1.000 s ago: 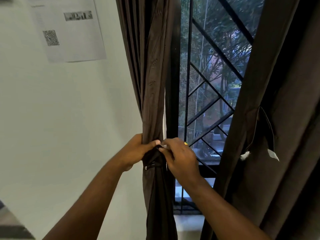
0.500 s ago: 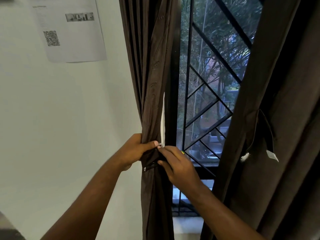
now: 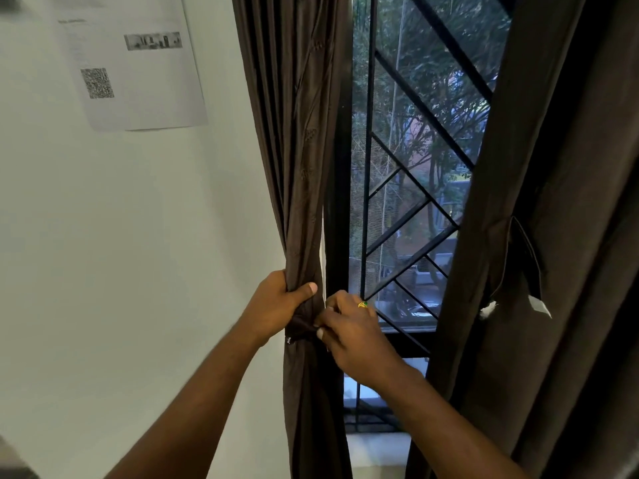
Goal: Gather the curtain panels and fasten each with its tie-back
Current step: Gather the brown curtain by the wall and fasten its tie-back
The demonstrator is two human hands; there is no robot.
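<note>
The dark brown left curtain panel [image 3: 301,167] hangs gathered into a narrow bundle beside the window. A dark tie-back [image 3: 302,328] wraps the bundle at waist height. My left hand [image 3: 276,305] grips the bundle from the left just above the band, thumb across the front. My right hand [image 3: 349,331], with a ring on one finger, pinches the tie-back's end at the bundle's right side. The right curtain panel [image 3: 560,236] hangs loose, and its own tie-back [image 3: 527,257] dangles from it with a white tag at the end.
A black window grille [image 3: 408,188] with diagonal bars fills the gap between the panels. A white wall [image 3: 121,254] is on the left, with a printed paper sheet [image 3: 138,63] bearing a QR code stuck high up. A pale sill [image 3: 373,451] lies below the window.
My right hand has slid slightly down along the band's right side. My left hand has shifted its grip a little higher on the bundle. The view has tilted slightly.
</note>
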